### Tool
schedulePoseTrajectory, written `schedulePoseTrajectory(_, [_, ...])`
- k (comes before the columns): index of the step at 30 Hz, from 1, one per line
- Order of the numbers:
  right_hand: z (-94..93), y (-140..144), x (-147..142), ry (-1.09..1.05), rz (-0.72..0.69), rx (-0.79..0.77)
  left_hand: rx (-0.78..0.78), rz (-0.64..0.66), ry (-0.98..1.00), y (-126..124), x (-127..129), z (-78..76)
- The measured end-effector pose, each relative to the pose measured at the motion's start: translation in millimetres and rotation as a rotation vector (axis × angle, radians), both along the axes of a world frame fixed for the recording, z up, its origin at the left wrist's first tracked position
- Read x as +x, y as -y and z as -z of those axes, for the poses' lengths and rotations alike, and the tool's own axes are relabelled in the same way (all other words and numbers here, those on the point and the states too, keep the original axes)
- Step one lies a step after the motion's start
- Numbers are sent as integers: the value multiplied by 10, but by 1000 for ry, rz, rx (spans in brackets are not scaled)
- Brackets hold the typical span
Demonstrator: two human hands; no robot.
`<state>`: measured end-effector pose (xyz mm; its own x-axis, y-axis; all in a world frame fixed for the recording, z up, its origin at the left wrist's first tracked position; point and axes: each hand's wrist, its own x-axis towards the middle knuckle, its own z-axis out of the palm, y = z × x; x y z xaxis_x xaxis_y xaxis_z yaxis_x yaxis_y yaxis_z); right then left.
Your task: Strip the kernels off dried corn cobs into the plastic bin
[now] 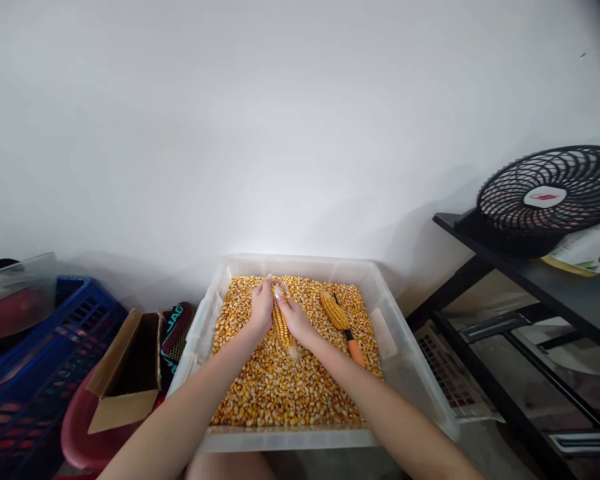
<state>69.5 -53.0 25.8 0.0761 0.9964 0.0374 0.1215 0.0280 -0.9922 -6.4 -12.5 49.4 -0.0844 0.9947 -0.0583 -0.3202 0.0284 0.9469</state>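
Left hand [261,305] and right hand [293,313] both gripping corn cob [281,325] between them, over kernels [280,387] in bin [405,373]. Recommended: counter-twisting firmly, keeping cob low so kernels are dropping inside.

We are holding a corn cob [281,325] between our left hand [261,308] and right hand [294,315], both closed around it above a clear plastic bin [405,360] that is brimming with loose corn kernels [280,387]. A second cob [334,310] is lying on the kernels just right of our hands, touching an orange-handled tool [354,347]. A cardboard box [125,373] and blue crate [35,373] are sitting to the left, a black fan [550,197] on a dark shelf [570,287] to the right.
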Motion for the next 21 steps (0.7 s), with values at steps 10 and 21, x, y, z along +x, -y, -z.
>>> schedulePoseTrajectory(10, [18,-7,-38,-99,-80,-24,-69,-78,67,-141,-61,108])
schedulePoseTrajectory(21, [18,59,-54,303,25,-30,-66,-121,-47,-141,-73,145])
